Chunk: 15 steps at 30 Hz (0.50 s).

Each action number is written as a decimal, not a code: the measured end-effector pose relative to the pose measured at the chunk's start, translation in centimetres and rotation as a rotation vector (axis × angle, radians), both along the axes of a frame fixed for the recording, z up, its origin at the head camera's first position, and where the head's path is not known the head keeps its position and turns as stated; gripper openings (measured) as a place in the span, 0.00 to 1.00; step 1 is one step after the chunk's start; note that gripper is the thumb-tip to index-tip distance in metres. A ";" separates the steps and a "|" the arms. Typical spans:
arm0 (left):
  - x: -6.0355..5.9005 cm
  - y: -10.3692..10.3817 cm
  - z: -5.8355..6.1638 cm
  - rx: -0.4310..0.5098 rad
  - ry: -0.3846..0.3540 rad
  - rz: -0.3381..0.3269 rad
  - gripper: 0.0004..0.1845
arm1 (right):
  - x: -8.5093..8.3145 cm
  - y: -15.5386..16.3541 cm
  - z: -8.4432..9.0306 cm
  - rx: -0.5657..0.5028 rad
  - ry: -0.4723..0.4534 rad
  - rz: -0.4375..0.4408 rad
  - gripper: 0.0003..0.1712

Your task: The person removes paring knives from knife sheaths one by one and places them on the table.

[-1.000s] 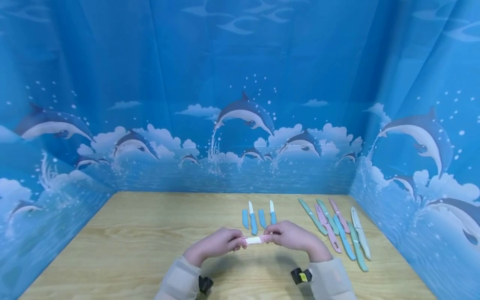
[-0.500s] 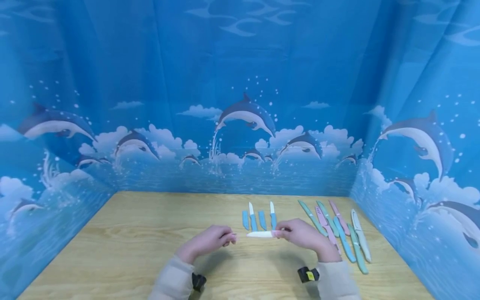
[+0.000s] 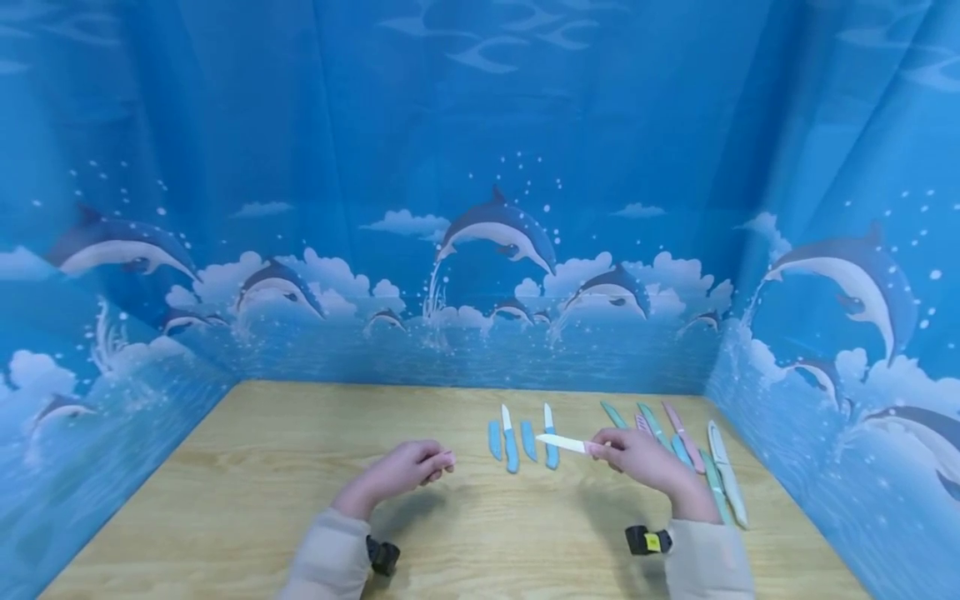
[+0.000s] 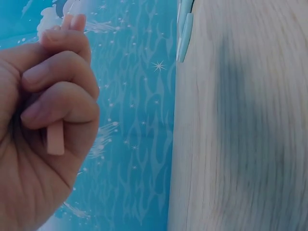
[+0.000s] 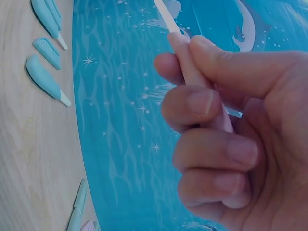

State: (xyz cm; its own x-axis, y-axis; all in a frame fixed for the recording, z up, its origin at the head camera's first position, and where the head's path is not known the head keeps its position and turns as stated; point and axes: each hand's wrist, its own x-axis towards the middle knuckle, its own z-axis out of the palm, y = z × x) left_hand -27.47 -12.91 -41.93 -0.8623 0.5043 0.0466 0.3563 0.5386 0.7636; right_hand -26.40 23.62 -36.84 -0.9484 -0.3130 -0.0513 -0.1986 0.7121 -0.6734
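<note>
My right hand (image 3: 637, 460) grips the pink handle of a small knife (image 3: 562, 442), its white blade bare and pointing left over the table. In the right wrist view the fingers wrap the pink handle (image 5: 191, 67). Apart to the left, my left hand (image 3: 401, 471) curls round a pink knife sheath (image 4: 56, 138), mostly hidden in its fingers. Between and beyond the hands lie two blue-handled knives, one left (image 3: 511, 446) and one right (image 3: 551, 454), with bare white blades. A blue sheath (image 3: 494, 439) lies left of the first, another blue sheath (image 3: 528, 440) between them.
Several sheathed knives lie on the right of the wooden table (image 3: 285, 450), among them a pink knife (image 3: 683, 436) and a pale green knife (image 3: 726, 475). My right hand and forearm overlap part of this group. A blue dolphin-print curtain (image 3: 375, 333) encloses the back and sides.
The pink knife has come out of its sheath. My right hand has moved right with the knife, while my left hand has drawn left with the sheath.
</note>
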 end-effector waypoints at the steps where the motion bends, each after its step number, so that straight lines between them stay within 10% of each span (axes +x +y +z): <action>1: 0.1 0.1 0.0 0.001 -0.002 0.002 0.21 | 0.0 -0.1 0.0 0.001 -0.001 -0.004 0.14; 15: 0.0 0.7 -0.1 0.070 -0.040 0.059 0.20 | -0.1 -1.3 -0.5 0.000 0.036 0.023 0.15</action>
